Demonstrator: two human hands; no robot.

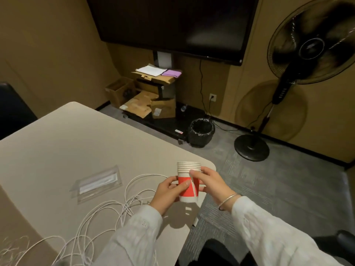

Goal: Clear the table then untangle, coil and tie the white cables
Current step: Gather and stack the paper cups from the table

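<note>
Above the table's [80, 135] near right corner, both hands hold a stack of paper cups [188, 181], nested upright, red with white bands and a column of pale rims at the top. The left hand [169, 192] wraps the stack's lower part with its thumb across the red face; the right hand [209, 183] grips the upper part from the right side, a silver bangle [228, 200] on its wrist. The white cables [107, 210] lie tangled on the tabletop along the near edge, left of the hands, their loops overlapping and one long loop reaching toward the right edge just under the cups. A clear plastic bag [98, 184] with a white strip inside lies flat beyond the cables, near the table's middle. The far half of the table is bare surface, rounded at its corners. Past the right edge is grey carpet, with a black-lined waste bin [201, 131] and a standing fan [251, 148] well apart from the table.
</note>
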